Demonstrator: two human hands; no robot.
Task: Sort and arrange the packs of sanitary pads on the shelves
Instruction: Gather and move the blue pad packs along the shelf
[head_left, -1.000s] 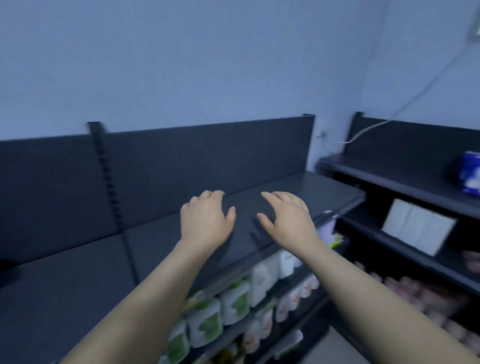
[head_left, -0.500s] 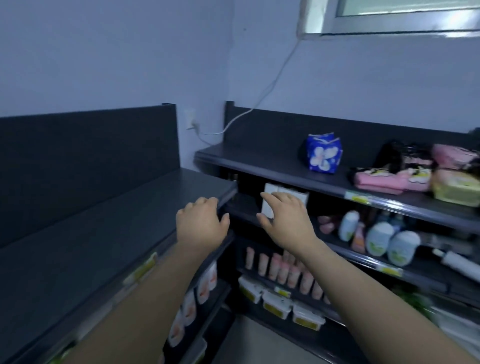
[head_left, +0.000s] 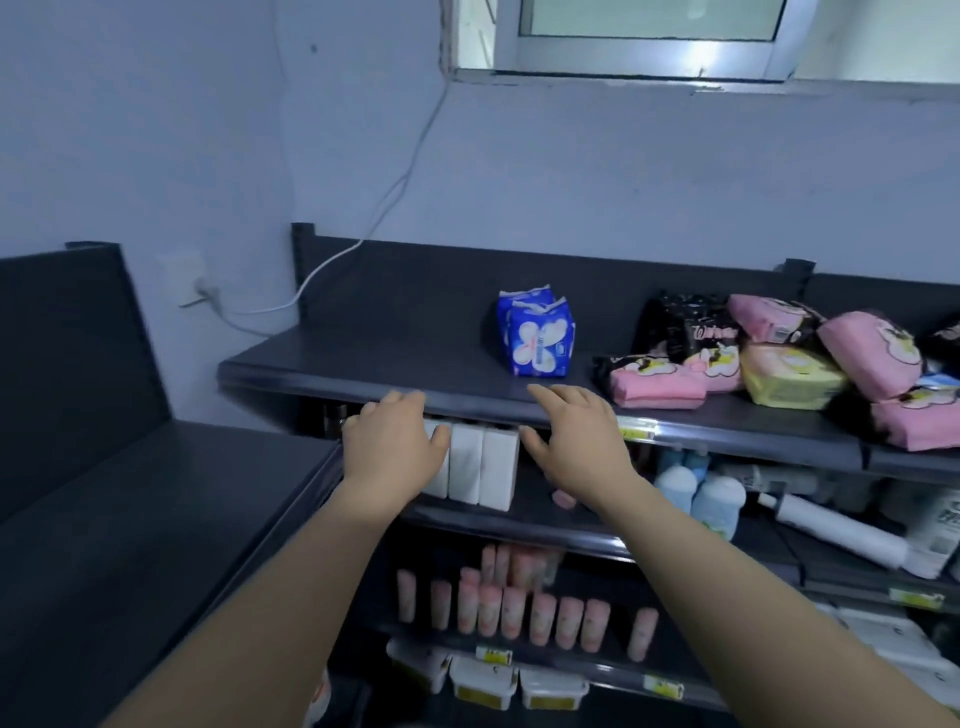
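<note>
Currently left grip (head_left: 395, 441) and right grip (head_left: 576, 441) hover released, centre frame. Blue packs (head_left: 537, 338) stand upright on top shelf (head_left: 363, 358); we judge the heaped pink packs (head_left: 878, 358), right, may slide off if tugged.

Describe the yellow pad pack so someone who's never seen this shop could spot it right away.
Find the window, then drop to the top shelf of the dark rack under it. At its right end lies a heap of soft packs, with the yellow pack at the front. It is the only yellow one, between pink packs, with black packs behind.
</note>
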